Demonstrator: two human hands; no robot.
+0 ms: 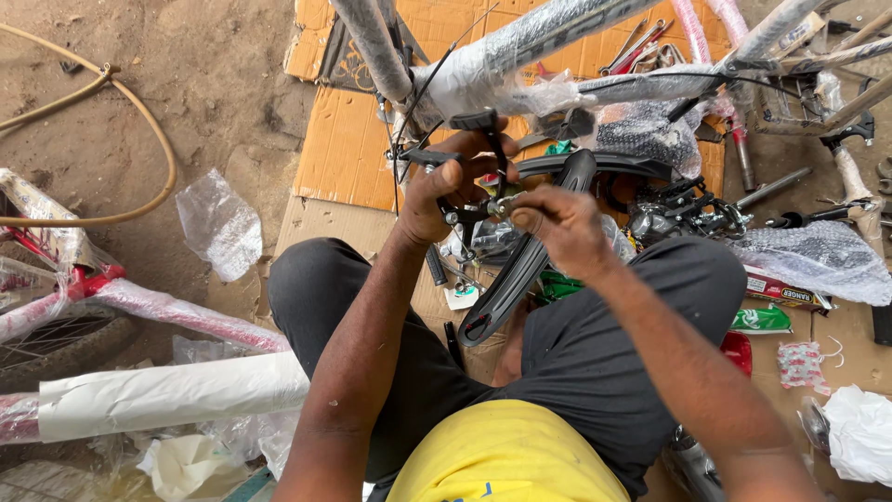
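Black metal brake caliper (469, 200), both hands pinching

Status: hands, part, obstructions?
Left hand gripping black metal brake assembly. Right hand pinching its small fitting. Long black plastic mudguard lies just beneath; wrapped bicycle frame close overhead.

1. The person wore a bright yellow shirt (506, 460), with a small blue mark showing at its lower edge.
2. Dark grey trousers (595, 353) covered both legs, the cloth creased over the bent knees.
3. Both forearms were bare to the elbow, with no sleeve in sight.
4. The left hand (446, 186) and the right hand (562, 223) were ungloved, and no watch, ring or band showed on either wrist.
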